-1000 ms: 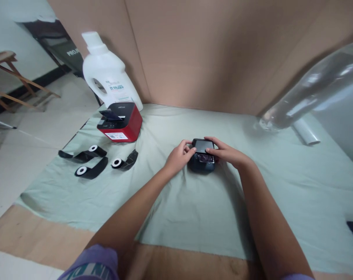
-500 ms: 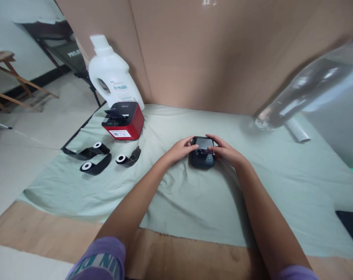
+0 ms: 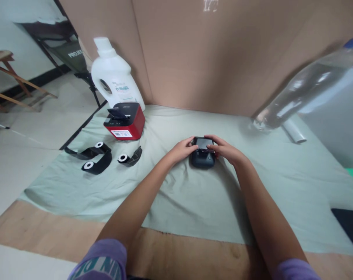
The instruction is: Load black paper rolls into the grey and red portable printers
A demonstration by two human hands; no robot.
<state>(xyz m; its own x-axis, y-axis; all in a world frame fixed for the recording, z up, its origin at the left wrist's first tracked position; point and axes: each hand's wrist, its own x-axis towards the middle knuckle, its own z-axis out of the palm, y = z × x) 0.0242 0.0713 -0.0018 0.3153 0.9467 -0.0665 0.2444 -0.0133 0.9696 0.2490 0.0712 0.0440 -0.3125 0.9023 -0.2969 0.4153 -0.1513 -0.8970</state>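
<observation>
A small dark device that looks like a portable printer (image 3: 203, 159) lies on the green cloth in front of me. My left hand (image 3: 182, 149) grips its left side, thumb on top and fingers along the far left corner. From the right, my right hand (image 3: 226, 149) holds it, with the thumb on the top face and the index finger along the far edge. Between the thumbs is a grey, window-like panel, with a thin shiny dark strip crossing just below it. Part of each side is hidden by my fingers.
To the left stand a red and black printer (image 3: 126, 128) and a white jug (image 3: 115, 74). Several black rolls (image 3: 89, 165) lie partly unwound nearer me. At right, a clear bottle (image 3: 304, 85) leans by a grey tube (image 3: 294, 132). A dark flat object (image 3: 350, 225) lies at the right edge.
My right thumb has shifted slightly up and left on the device, and the shiny strip looks narrower. Both hands keep their hold. The view has shifted a little.
</observation>
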